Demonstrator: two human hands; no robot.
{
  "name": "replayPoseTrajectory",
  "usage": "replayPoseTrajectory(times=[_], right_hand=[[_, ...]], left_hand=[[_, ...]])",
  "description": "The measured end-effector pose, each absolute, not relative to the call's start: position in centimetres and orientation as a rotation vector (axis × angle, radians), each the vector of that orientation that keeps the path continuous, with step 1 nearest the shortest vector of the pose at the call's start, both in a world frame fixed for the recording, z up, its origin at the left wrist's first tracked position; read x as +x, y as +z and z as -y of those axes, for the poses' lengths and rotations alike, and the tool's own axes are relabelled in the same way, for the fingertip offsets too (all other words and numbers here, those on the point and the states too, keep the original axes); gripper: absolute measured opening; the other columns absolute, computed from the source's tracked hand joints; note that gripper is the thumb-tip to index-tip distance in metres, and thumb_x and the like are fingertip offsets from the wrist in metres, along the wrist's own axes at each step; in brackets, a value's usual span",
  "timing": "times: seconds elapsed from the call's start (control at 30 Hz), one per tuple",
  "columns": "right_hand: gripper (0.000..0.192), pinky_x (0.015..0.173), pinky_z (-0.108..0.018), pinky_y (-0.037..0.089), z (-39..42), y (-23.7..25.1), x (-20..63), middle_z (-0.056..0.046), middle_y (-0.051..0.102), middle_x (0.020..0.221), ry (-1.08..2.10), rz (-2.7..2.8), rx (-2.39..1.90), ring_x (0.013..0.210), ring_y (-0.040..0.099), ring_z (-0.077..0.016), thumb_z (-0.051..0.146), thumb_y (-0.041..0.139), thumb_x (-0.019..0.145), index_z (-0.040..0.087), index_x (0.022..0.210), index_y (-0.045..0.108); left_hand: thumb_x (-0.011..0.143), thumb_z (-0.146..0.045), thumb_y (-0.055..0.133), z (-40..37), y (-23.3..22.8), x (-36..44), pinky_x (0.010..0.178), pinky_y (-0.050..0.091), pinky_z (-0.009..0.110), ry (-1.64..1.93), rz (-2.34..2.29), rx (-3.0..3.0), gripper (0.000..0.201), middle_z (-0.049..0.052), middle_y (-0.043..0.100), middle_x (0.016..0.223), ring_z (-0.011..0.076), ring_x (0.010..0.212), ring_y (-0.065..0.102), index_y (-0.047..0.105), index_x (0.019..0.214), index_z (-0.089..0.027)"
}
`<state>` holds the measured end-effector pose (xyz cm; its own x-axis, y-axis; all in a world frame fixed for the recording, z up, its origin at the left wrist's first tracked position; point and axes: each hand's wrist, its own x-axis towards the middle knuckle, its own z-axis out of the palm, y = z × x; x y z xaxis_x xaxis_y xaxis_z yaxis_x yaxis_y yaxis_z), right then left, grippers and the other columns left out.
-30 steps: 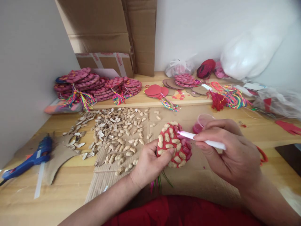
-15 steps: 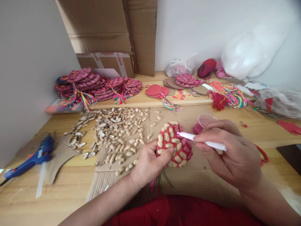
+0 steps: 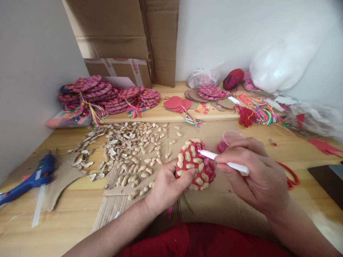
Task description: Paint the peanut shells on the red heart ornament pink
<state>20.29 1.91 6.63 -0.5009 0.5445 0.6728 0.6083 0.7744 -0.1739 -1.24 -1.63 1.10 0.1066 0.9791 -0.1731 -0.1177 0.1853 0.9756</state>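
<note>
My left hand (image 3: 171, 184) grips the left edge of a round red disc (image 3: 193, 162) covered in peanut shells, its thumb on the front. Shells along the disc's right side are coloured pink; the others are plain tan. Between the thumb and fingers of my right hand (image 3: 252, 175) is a white paintbrush (image 3: 237, 166), whose pink tip touches or nearly touches the disc's upper part. Just behind that hand stands a small clear cup (image 3: 230, 137) of pink paint, partly hidden. Green and pink strands (image 3: 177, 208) hang below the disc.
Loose peanut shells (image 3: 139, 150) lie on cardboard to the left, near a blue glue gun (image 3: 37, 176). Finished-looking pink discs (image 3: 91, 91) with tassels are stacked on the rear ledge. Red heart-shaped pieces (image 3: 177, 103), colourful cords (image 3: 264, 112) and a white bag (image 3: 278, 64) sit farther right.
The view has shifted slightly, so everything appears a little farther left. The brush tip stays at the disc's upper part, and both hands keep their hold.
</note>
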Motion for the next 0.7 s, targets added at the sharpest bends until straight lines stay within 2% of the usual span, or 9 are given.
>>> replayPoseTrajectory(times=[0.27, 0.7], right_hand=[[0.015, 0.092, -0.044, 0.052, -1.84, 6.97, 19.93, -0.001, 0.069, 0.082, -0.098, 2.203, -0.829, 0.088, 0.063, -0.0213, 0.019, 0.070, 0.086, 0.024, 0.100, 0.066], [0.019, 0.093, -0.044, 0.052, -1.75, 6.84, 20.06, -0.002, 0.069, 0.083, -0.120, 2.215, -0.800, 0.090, 0.061, -0.0214, 0.017, 0.071, 0.085, 0.023, 0.102, 0.066]], left_hand=[[0.083, -0.042, 0.076, 1.55, 1.50, -1.31, 0.065, 0.051, 0.025, 1.066, -1.131, 1.031, 0.030, 0.003, 0.071, 0.074, 0.0142, 0.064, 0.060, 0.072, 0.084, -0.013], [0.086, -0.038, 0.075, 1.63, 1.14, -1.21, 0.065, 0.051, 0.024, 1.086, -1.120, 1.043, 0.026, 0.005, 0.072, 0.079, 0.0138, 0.067, 0.060, 0.071, 0.087, -0.012]])
